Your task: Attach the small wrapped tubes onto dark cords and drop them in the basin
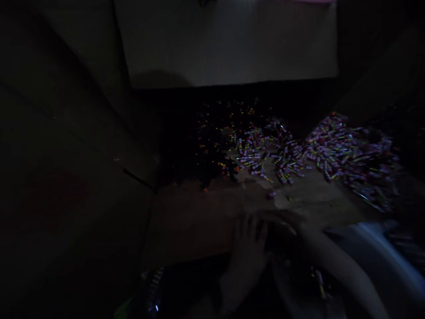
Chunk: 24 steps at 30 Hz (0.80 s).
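Note:
The view is very dark and smeared by motion. My left hand [248, 243] lies at the near edge of a wooden tabletop [192, 217], its fingers stretched out and apart, with nothing visible in them. From the right, my right hand [288, 221] reaches across beside it, close to the left fingertips. Its fingers are too dim and blurred to make out, so I cannot tell whether it holds anything. Beyond the hands lies a heap of small, slim pink, white and yellow pieces [335, 146]. One loose piece [272, 194] sits just ahead of the right hand.
Dark pieces with orange and yellow bits [212, 150] are piled at back left. A large pale box or panel [232, 44] stands behind. A bluish-white sheet or bag [375, 248] is at lower right. Several slim pieces [320, 283] lie below the table edge. Shiny wrapping [156, 288] shows lower left.

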### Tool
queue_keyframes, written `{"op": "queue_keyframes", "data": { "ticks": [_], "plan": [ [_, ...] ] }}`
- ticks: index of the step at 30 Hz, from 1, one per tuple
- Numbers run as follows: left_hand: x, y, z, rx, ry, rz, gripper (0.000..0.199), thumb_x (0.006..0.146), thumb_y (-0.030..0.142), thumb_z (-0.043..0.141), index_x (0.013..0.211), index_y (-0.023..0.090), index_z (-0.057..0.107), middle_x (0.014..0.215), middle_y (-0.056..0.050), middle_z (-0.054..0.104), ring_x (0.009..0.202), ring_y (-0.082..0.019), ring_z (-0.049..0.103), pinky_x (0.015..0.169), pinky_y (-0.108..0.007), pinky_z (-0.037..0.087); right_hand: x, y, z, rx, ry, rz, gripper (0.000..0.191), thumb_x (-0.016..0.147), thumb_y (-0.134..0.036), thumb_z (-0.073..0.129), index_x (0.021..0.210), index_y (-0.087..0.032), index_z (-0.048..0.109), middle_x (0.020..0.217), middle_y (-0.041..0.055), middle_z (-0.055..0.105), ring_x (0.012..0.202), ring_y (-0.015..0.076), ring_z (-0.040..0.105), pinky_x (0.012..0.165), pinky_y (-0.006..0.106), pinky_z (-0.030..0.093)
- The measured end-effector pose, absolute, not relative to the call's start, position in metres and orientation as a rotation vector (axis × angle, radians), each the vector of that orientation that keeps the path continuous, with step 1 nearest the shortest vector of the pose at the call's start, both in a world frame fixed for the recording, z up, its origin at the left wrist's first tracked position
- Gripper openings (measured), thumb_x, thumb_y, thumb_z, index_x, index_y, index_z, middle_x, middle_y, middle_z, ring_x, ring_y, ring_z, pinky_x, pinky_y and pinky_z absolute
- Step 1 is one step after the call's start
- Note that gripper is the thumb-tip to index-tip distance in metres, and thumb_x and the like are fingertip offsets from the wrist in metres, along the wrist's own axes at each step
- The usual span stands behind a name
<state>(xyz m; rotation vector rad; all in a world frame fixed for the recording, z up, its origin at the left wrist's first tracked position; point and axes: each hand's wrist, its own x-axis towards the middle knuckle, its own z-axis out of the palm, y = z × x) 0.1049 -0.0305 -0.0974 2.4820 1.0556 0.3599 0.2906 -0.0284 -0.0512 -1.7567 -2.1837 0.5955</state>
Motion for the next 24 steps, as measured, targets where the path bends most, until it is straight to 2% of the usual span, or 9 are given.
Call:
{"op": "queue_keyframes", "data": {
  "ticks": [3, 6, 8, 9, 11, 13, 15, 20, 24],
  "plan": [
    [0.15, -0.056, -0.083, 2.628, 0.648, 0.414, 0.063, 0.089, 0.043, 0.045, 0.143, 0.017, 0.028, 0.15, -0.014, 0.026, 0.139, -0.033, 0.014, 0.111, -0.056, 0.019, 0.314, -0.013, -0.047, -1.99, -1.996, 0.317, 0.048, 0.081, -0.007, 0.042, 0.127, -0.021, 0.051, 0.123, 0.0153, 0.056, 0.105, 0.0272, 0.058, 0.083, 0.041, 0.049],
    [0.155, -0.041, -0.069, 2.601, 0.437, 0.43, 0.057, 0.086, 0.053, 0.046, 0.132, 0.02, 0.044, 0.141, -0.01, 0.042, 0.135, -0.03, 0.027, 0.112, -0.053, 0.02, 0.316, 0.008, -0.06, -1.949, -2.055, 0.118, 0.034, 0.082, -0.012, 0.048, 0.112, -0.022, 0.06, 0.125, 0.0141, 0.053, 0.116, 0.0314, 0.048, 0.09, 0.046, 0.044],
    [0.135, -0.007, -0.066, 2.574, 0.509, 0.464, 0.043, 0.088, 0.049, 0.046, 0.122, 0.022, 0.054, 0.13, -0.007, 0.053, 0.128, -0.025, 0.038, 0.113, -0.047, 0.022, 0.314, 0.018, -0.069, -1.861, -2.059, 0.142, 0.019, 0.086, -0.019, 0.048, 0.099, -0.02, 0.062, 0.118, 0.0139, 0.057, 0.112, 0.0294, 0.051, 0.09, 0.045, 0.044],
    [0.121, 0.014, -0.066, 2.581, 0.628, 0.512, 0.034, 0.092, 0.038, 0.042, 0.119, 0.024, 0.056, 0.129, -0.006, 0.054, 0.128, -0.023, 0.039, 0.112, -0.046, 0.022, 0.314, 0.022, -0.073, -1.837, -2.007, 0.174, 0.017, 0.088, -0.023, 0.047, 0.098, -0.019, 0.06, 0.113, 0.014, 0.059, 0.106, 0.0271, 0.055, 0.087, 0.042, 0.046],
    [0.091, 0.058, -0.071, 2.505, 1.157, 0.669, 0.035, 0.094, 0.027, 0.037, 0.124, 0.02, 0.053, 0.135, -0.009, 0.049, 0.132, -0.025, 0.034, 0.11, -0.047, 0.024, 0.314, 0.031, -0.079, -1.811, -1.854, 0.224, 0.019, 0.091, -0.028, 0.043, 0.102, -0.018, 0.056, 0.101, 0.0127, 0.062, 0.091, 0.0226, 0.06, 0.077, 0.035, 0.049],
    [0.066, 0.094, -0.077, 2.365, 1.626, 0.718, 0.04, 0.092, 0.028, 0.041, 0.129, 0.015, 0.049, 0.14, -0.014, 0.042, 0.135, -0.032, 0.027, 0.108, -0.053, 0.024, 0.315, 0.044, -0.085, -1.805, -1.735, 0.21, 0.022, 0.091, -0.03, 0.041, 0.105, -0.017, 0.053, 0.09, 0.011, 0.063, 0.081, 0.0219, 0.061, 0.071, 0.033, 0.049],
    [0.049, 0.115, -0.082, 2.414, 1.667, 0.598, 0.04, 0.091, 0.024, 0.041, 0.128, 0.012, 0.049, 0.142, -0.015, 0.04, 0.132, -0.033, 0.032, 0.107, -0.053, 0.028, 0.312, 0.061, -0.091, -1.805, -1.697, 0.157, 0.025, 0.089, -0.032, 0.044, 0.106, -0.015, 0.053, 0.09, 0.0135, 0.062, 0.083, 0.0246, 0.059, 0.073, 0.037, 0.048],
    [0.032, 0.107, -0.083, 2.488, 1.548, 0.376, 0.039, 0.084, 0.006, 0.039, 0.115, 0.014, 0.06, 0.138, -0.011, 0.046, 0.123, -0.027, 0.045, 0.102, -0.041, 0.038, 0.301, 0.092, -0.107, -1.802, -1.681, 0.076, 0.039, 0.084, -0.032, 0.05, 0.115, -0.01, 0.052, 0.094, 0.0179, 0.06, 0.089, 0.0303, 0.055, 0.08, 0.045, 0.045],
    [0.013, 0.081, -0.086, 2.432, 1.472, 0.451, 0.042, 0.083, 0.007, 0.04, 0.118, 0.021, 0.058, 0.13, -0.007, 0.054, 0.119, -0.024, 0.049, 0.102, -0.042, 0.038, 0.313, 0.088, -0.105, -1.796, -1.636, 0.07, 0.035, 0.084, -0.028, 0.044, 0.113, -0.012, 0.053, 0.098, 0.0165, 0.059, 0.093, 0.0294, 0.053, 0.082, 0.046, 0.044]
  ]
}}
